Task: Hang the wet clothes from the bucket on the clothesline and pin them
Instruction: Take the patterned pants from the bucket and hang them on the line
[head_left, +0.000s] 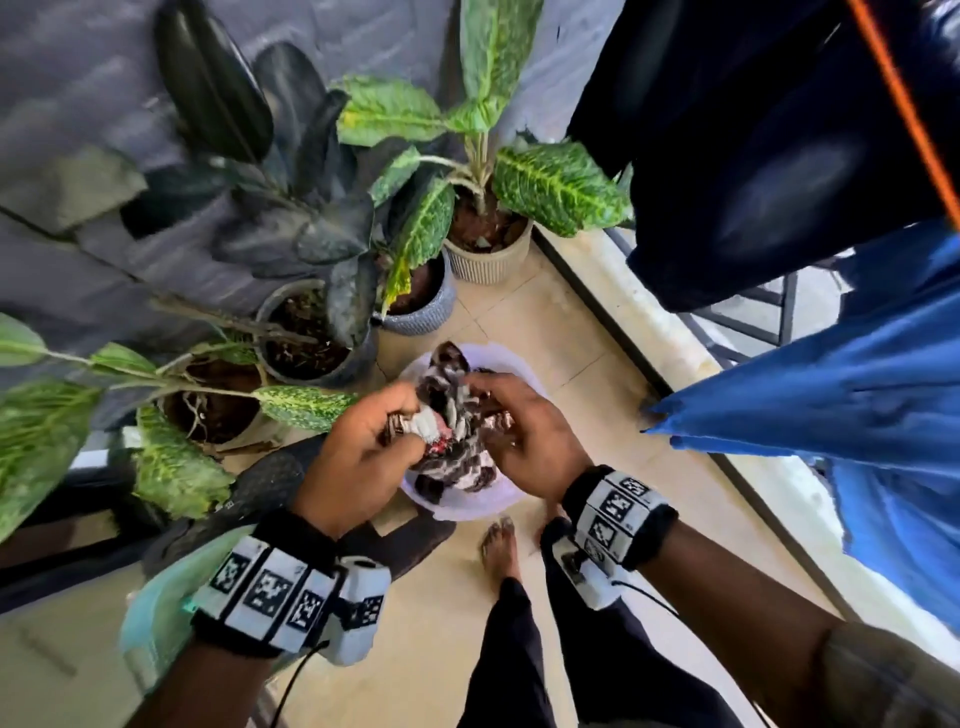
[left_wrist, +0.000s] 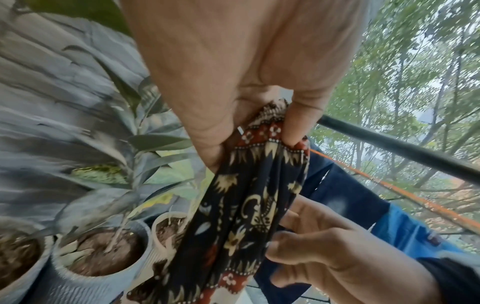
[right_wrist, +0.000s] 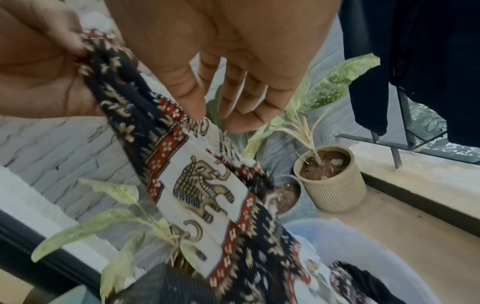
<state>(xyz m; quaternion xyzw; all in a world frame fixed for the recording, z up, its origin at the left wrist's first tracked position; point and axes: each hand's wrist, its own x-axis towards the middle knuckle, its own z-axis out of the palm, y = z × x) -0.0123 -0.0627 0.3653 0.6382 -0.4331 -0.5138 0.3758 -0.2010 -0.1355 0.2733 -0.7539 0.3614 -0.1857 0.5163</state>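
Note:
A wet dark cloth printed with cream and red elephant patterns rises out of a pale bucket on the floor. My left hand grips its bunched upper edge in a fist, shown close in the left wrist view. My right hand is beside it over the bucket; thumb and fingertips pinch a lower fold of the cloth. The rest of the cloth lies in the bucket. An orange clothesline runs overhead at the right.
A dark navy garment and a blue one hang from the line at right. Several potted plants crowd the wall beyond the bucket. A black railing borders the balcony. My bare feet stand just behind the bucket.

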